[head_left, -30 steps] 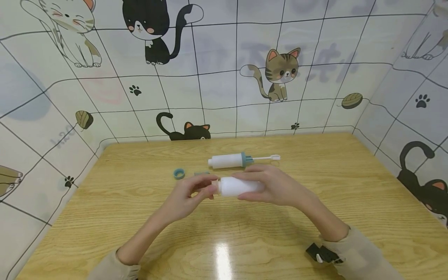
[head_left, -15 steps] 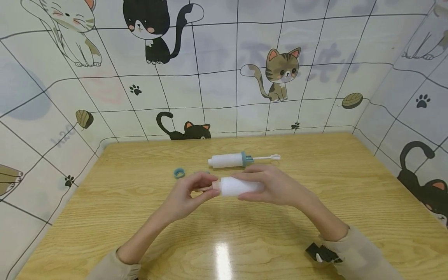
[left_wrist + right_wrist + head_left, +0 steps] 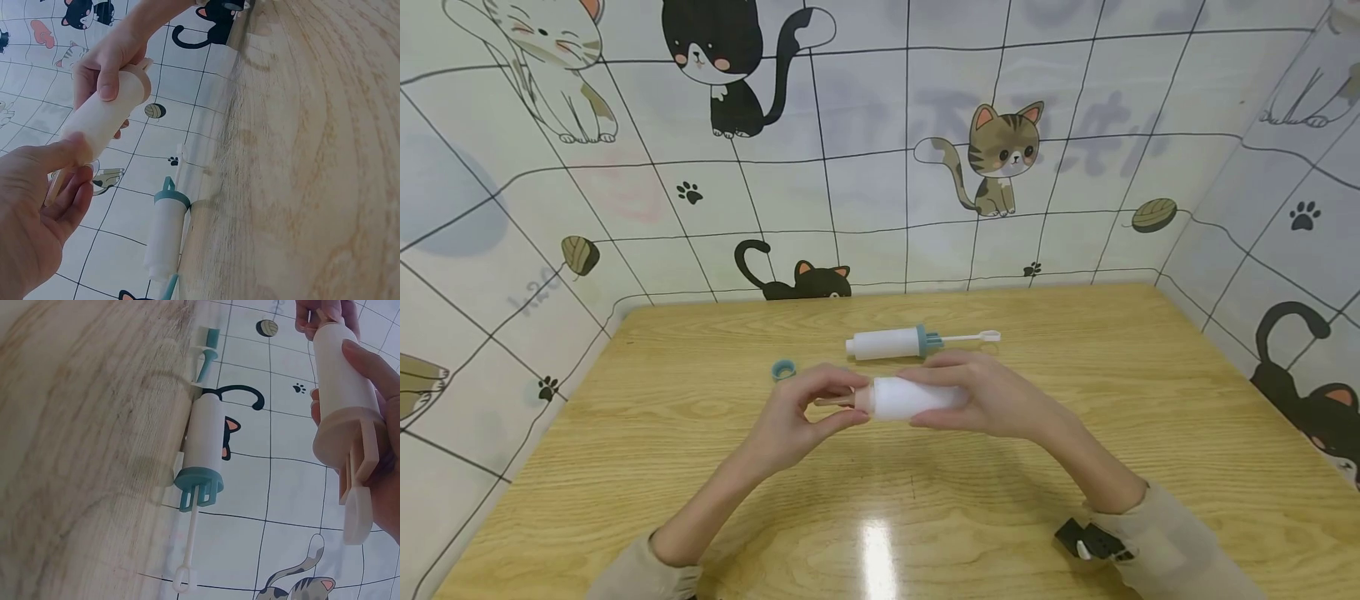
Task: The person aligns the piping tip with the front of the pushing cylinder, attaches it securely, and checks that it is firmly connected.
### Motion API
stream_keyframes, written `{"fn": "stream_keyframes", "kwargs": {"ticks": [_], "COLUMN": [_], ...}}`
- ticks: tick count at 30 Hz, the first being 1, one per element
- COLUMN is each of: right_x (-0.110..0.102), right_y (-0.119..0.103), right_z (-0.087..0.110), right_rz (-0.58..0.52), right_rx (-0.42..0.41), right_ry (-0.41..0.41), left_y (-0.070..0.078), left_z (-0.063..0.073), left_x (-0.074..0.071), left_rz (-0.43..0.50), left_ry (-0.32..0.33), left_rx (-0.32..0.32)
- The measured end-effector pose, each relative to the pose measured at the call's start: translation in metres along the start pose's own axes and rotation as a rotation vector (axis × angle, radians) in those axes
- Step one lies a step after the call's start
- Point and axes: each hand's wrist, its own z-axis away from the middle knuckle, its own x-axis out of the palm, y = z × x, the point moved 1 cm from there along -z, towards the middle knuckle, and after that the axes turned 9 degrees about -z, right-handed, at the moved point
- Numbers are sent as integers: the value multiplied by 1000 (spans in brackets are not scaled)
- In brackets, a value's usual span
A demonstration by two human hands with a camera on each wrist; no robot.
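Note:
My right hand (image 3: 992,400) grips a white syringe-like barrel (image 3: 898,398) held level above the table. In the right wrist view its right end has a beige collar (image 3: 347,437) with handle loops and a pale plunger handle (image 3: 358,515). My left hand (image 3: 793,425) pinches the beige nozzle piece (image 3: 862,400) at the left end; its thin stem (image 3: 833,402) points back between thumb and fingers. Behind them lies a second white syringe-like tube (image 3: 886,344) with a teal collar (image 3: 922,341) and extended white rod. A teal ring (image 3: 783,363) lies to its left.
A small teal nozzle-like piece (image 3: 206,365) lies near the second tube's tip, hidden behind my left hand in the head view. The wooden table (image 3: 700,517) meets a cat-patterned backdrop (image 3: 865,192) at the back and sides.
My left fingers have shifted slightly toward the barrel around the nozzle piece, so its stem now shows. The small teal piece behind has become hidden. My right hand stays almost still.

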Motion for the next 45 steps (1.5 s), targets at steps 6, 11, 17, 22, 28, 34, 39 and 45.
{"fn": "stream_keyframes", "kwargs": {"ticks": [6,11,17,22,28,34,39,45], "right_x": [-1,-1,-1,-2,-2,-2,-2,-4], "right_y": [1,1,0,0,0,0,1,1], "right_z": [0,1,2,2,2,1,1,1], "right_rz": [-10,-1,8,1,-2,6,3,15], "right_rx": [16,12,-9,-6,-10,-9,-1,-14], "right_ry": [-3,-4,5,4,3,5,3,16], "left_y": [0,1,1,0,0,2,4,2], "left_z": [-1,0,1,2,2,1,0,-1], "left_x": [1,2,3,4,5,6,5,6], "left_rz": [22,8,43,22,16,-10,-8,5], "left_ry": [-5,-36,-67,-45,-21,8,24,15], "left_rx": [-15,-107,-179,-126,-91,-47,-37,-41]}}
